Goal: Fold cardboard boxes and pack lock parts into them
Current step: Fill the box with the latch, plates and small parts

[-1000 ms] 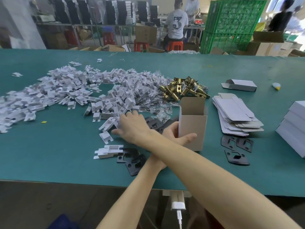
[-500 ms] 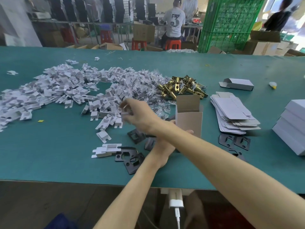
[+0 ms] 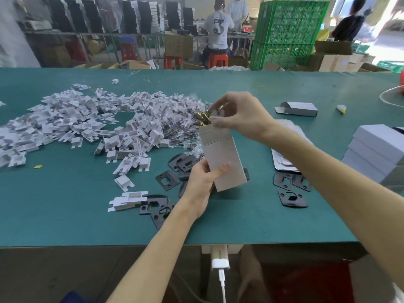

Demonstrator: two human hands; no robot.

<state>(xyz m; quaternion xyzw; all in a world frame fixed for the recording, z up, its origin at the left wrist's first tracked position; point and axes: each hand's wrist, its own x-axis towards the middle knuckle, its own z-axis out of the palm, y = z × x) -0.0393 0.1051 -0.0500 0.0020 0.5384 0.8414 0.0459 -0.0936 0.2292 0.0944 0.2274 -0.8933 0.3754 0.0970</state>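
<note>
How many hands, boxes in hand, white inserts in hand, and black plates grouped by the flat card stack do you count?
Hands: 2, left hand, right hand
Held box: 1
Held white insert: 1
Black plates by the flat card stack: 3
Total: 7

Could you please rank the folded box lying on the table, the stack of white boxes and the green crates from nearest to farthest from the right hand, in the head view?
1. folded box, on the table just right of the right hand.
2. stack of white boxes, at the table's right end.
3. green crates, beyond the table's far edge.
</note>
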